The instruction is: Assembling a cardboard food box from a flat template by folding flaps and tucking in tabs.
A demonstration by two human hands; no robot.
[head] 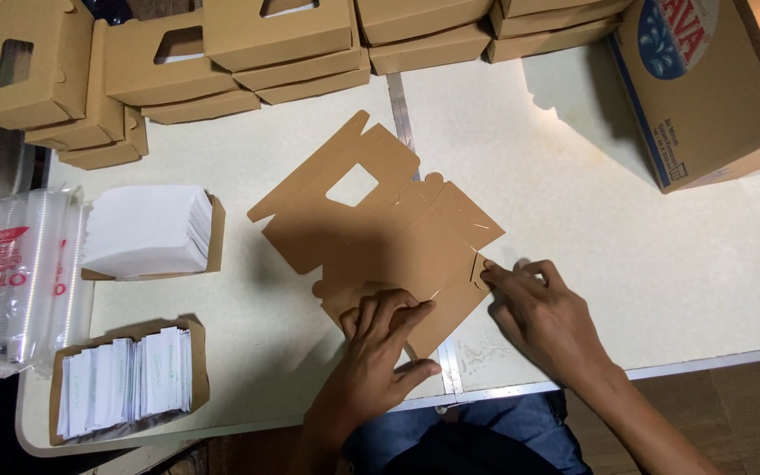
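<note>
A flat, unfolded brown cardboard box blank (380, 230) with a cut-out window lies on the pale table (591, 220). My left hand (380, 347) presses on its near flap, fingers bent on the fold. My right hand (543, 312) pinches a small side tab at the blank's right edge. Both hands sit at the table's near edge.
Stacks of folded brown boxes (178, 62) line the far edge. A large printed carton (714, 88) stands at the right. At left lie a tray of white paper sheets (147, 230), a tray of small white packets (125, 383) and a sleeve of clear plastic cups (24, 273).
</note>
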